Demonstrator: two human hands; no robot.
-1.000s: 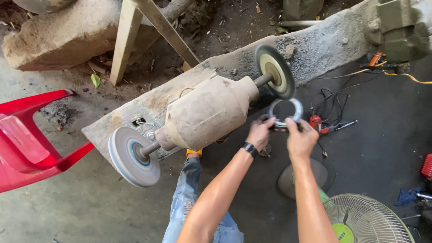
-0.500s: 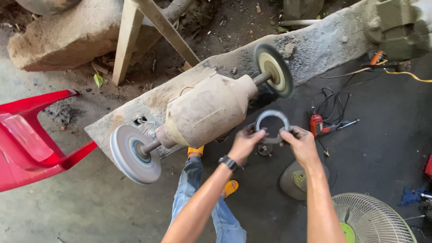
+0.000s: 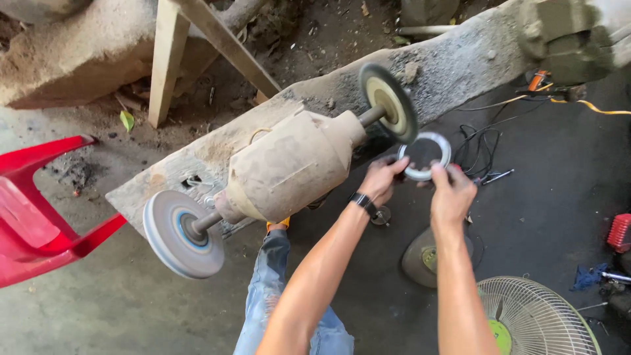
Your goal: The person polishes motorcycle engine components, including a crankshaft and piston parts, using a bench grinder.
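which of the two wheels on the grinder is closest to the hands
The dark-rimmed wheel on the far end of the shaft, just above the metal ring both hands hold. The pale wheel with a blue centre sits at the opposite end.

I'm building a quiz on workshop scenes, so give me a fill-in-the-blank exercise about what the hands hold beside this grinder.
1. The left hand and right hand together hold a shiny metal ____.
2. The dusty beige double-ended bench grinder sits on a rough ____ plank.
3. At the left edge stands a ____ plastic chair.
4. The left wrist wears a black ____.

Missing words: ring; wooden; red; watch
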